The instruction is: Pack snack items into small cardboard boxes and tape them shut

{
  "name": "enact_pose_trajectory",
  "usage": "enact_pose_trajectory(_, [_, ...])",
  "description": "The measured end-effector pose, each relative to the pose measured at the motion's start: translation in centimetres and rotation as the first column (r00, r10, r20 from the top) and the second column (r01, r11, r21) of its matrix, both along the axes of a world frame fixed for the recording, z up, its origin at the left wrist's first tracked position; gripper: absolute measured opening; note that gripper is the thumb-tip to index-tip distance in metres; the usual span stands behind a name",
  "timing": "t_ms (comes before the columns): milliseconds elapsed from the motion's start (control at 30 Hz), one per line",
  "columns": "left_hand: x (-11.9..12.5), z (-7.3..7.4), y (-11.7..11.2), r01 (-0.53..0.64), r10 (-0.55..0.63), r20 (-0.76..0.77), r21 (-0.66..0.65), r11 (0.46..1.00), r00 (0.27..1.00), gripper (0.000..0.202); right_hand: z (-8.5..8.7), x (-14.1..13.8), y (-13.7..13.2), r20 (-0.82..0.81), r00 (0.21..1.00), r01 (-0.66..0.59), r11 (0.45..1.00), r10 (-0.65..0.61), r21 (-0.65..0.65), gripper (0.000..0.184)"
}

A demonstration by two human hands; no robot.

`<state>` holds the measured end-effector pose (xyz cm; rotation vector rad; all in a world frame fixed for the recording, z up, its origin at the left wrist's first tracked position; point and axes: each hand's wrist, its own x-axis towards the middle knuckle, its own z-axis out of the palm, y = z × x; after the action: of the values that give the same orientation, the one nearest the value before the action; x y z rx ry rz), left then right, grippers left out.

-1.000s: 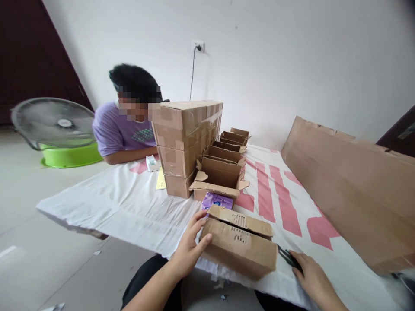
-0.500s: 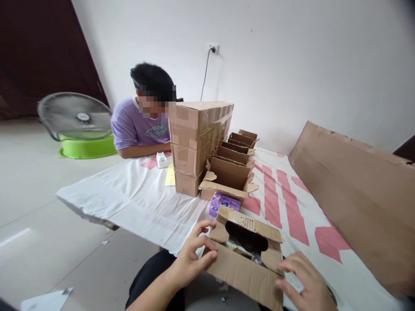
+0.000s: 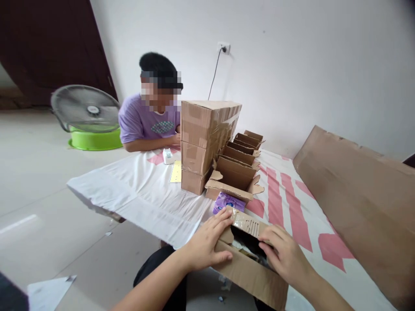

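Close to me, at the near edge of the table, is a brown cardboard box (image 3: 251, 274) with its top flaps raised. Crumpled material lies partly visible in the dark opening. My left hand (image 3: 209, 242) rests on the box's left end, fingers stretched over the far corner and thumb apart. At the right of the opening, my right hand (image 3: 285, 250) pinches the far flap between thumb and fingers. Just beyond the box lies a purple packet (image 3: 228, 203), partly covered by the flap.
Several open cardboard boxes (image 3: 236, 172) stand in a row behind the packet, beside a stack of taped boxes (image 3: 196, 149). A person in a purple shirt (image 3: 145, 114) leans on the table (image 3: 155, 216). A large cardboard sheet (image 3: 356, 194) stands at right. A fan (image 3: 86, 108) is at left.
My right hand has moved from the box's right end up to its far flap and grips it. My left hand has shifted forward onto the far left corner. The view has turned slightly left.
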<state>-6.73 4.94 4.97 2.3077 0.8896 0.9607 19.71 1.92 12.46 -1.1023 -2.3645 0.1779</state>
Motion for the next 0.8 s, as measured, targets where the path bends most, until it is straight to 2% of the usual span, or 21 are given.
enact_pose_trajectory(133, [0.1, -0.2, -0.1, -0.002, 0.002, 0.016, 0.027, 1.000, 1.000, 0.076, 0.0, -2.7, 3.6, -0.001, 1.000, -0.025, 0.988, 0.025, -0.152, 0.022])
enact_pose_trajectory(267, [0.1, -0.3, 0.1, -0.010, 0.012, -0.056, 0.038, 0.999, 0.998, 0.079, -0.2, -4.3, 6.2, 0.130, 0.988, -0.038, 0.953, 0.081, -0.301, 0.023])
enact_pose_trajectory(333, [0.1, -0.4, 0.1, -0.012, 0.016, -0.088, 0.038, 0.999, 0.996, 0.079, -0.1, -4.7, 6.8, 0.181, 0.978, -0.043, 0.941, 0.109, -0.334, 0.021])
enact_pose_trajectory(600, [0.2, -0.5, 0.4, -0.013, 0.017, -0.117, 0.032, 0.999, 0.993, 0.077, 0.4, -5.4, 7.1, 0.298, 0.938, -0.083, 0.949, 0.178, -0.306, 0.020])
enact_pose_trajectory(800, [0.1, -0.3, 0.2, -0.020, 0.021, -0.118, 0.011, 1.000, 0.993, 0.078, -0.3, -5.3, 7.2, 0.312, 0.930, -0.127, 0.966, 0.195, -0.225, 0.017])
